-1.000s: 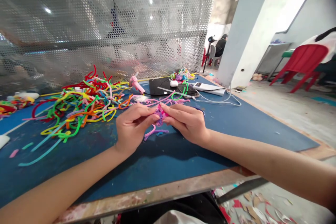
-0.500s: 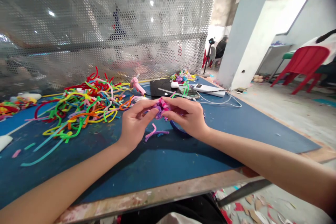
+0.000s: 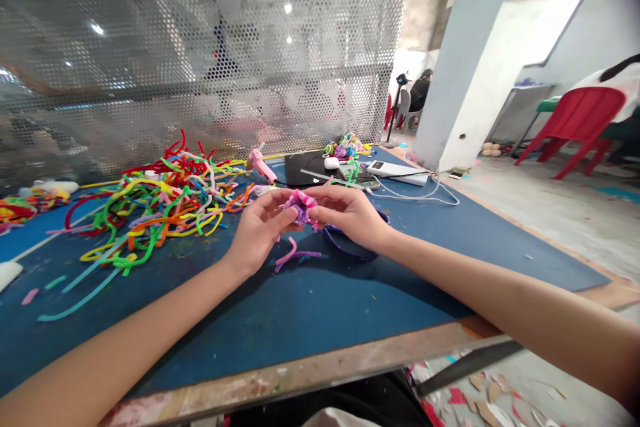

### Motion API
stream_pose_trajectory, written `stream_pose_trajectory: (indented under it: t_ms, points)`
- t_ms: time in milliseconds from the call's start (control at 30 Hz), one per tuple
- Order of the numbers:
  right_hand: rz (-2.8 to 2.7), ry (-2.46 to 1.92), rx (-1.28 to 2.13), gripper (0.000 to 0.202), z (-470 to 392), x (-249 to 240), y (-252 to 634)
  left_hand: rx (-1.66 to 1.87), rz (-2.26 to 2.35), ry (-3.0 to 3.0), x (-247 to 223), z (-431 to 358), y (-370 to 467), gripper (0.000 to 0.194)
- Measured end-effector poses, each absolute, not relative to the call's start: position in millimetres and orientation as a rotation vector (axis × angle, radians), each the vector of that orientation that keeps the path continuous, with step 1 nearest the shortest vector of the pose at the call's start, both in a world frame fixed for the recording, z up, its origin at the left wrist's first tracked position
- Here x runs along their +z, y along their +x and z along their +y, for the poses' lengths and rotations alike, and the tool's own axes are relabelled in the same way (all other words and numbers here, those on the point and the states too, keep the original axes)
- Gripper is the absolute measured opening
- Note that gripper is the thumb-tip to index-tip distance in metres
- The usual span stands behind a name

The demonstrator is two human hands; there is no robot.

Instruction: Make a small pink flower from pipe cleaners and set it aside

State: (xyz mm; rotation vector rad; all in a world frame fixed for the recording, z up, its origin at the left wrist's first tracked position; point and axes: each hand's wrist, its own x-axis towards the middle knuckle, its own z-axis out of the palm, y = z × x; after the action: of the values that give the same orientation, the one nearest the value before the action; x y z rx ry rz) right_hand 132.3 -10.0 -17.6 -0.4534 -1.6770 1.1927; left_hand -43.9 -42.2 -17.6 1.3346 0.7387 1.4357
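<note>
A small pink and purple bundle of twisted pipe cleaners (image 3: 301,205) is held up over the table between both hands. My left hand (image 3: 263,227) pinches its left side with thumb and fingers. On the right side, my right hand (image 3: 350,215) grips it the same way. Just below lie loose pink and purple pipe cleaner pieces (image 3: 295,255). Under my right hand a dark blue headband-like loop (image 3: 350,252) rests on the table, partly hidden by that hand.
A big tangle of coloured pipe cleaners (image 3: 160,203) covers the left of the blue table (image 3: 320,320). Farther back are a pink glue gun (image 3: 263,167), a black flat box (image 3: 300,170), a white earbud case (image 3: 331,163), and a white power bank (image 3: 397,172) with a cable. Perforated metal (image 3: 200,67) stands behind.
The bundle has been turned and tilted in my fingers, showing a rounder, ring-like pink edge. My right hand has shifted slightly left, uncovering more of the dark blue loop.
</note>
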Motion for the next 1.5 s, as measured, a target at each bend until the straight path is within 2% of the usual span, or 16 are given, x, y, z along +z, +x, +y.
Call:
stream_pose_trajectory:
  t_ms: [367, 600, 767, 1000, 1233, 1500]
  points:
    - [-1.447, -0.259, 1.508, 0.022, -10.0, -27.5, 126.7, 1.506, 0.838, 1.397, -19.7, -43.6, -44.0, 0.024]
    - [-1.370, -0.314, 1.488, 0.024, -14.5, -25.6, 122.2, 1.579, 0.859, 1.501, -21.2, -45.3, -42.7, 0.020]
    - [-1.321, -0.347, 1.499, 0.031, -13.3, -21.0, 122.7, 1.626, 0.840, 1.503, -21.4, -45.6, -41.9, 0.032]
    - [-1.620, -0.340, 1.214, 0.027, -14.3, -18.8, 133.2, 1.582, 0.878, 1.720, -16.0, -48.1, -44.4, 0.028]
    - [-1.793, -0.304, 0.716, 0.016, -15.3, -15.3, 139.9, 1.542, 0.849, 1.847, -8.1, -51.3, -47.3, 0.015]
    - [-1.917, -0.374, 0.605, 0.020, -15.7, -14.9, 143.3, 1.504, 0.929, 1.950, -4.0, -52.5, -46.3, 0.010]
